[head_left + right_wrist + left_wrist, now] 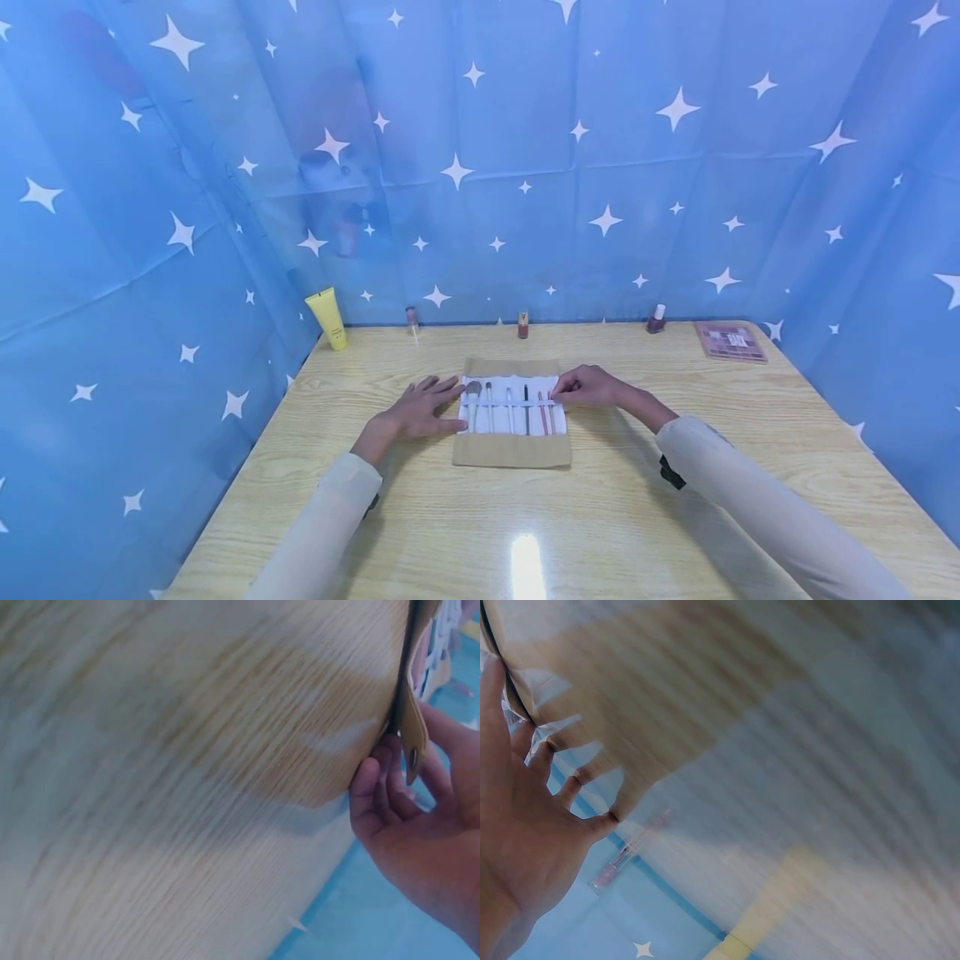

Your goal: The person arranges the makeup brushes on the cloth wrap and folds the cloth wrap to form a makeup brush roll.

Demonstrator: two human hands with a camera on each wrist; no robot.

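A tan and white makeup brush roll [512, 452] lies unrolled on the wooden table. Several brushes stand in its band, among them a fluffy wide-headed brush [473, 389], a dark slim brush [527, 408] and a pink-handled brush [542, 412]. My left hand [420, 408] rests at the roll's left edge with its fingers spread. On the opposite side my right hand [592, 387] pinches the roll's right edge, close to the rightmost brush. In the right wrist view, a tan strap with a snap [413, 756] hangs between the thumb and the curled fingers; their tips are partly hidden.
Along the back edge stand a yellow tube [327, 319], a pink lip gloss tube [412, 321], a small red bottle with a gold cap [522, 327] and a dark nail polish bottle [656, 320]. A makeup palette [731, 342] lies at the back right. Blue star-printed curtain [525, 167] surrounds the table.
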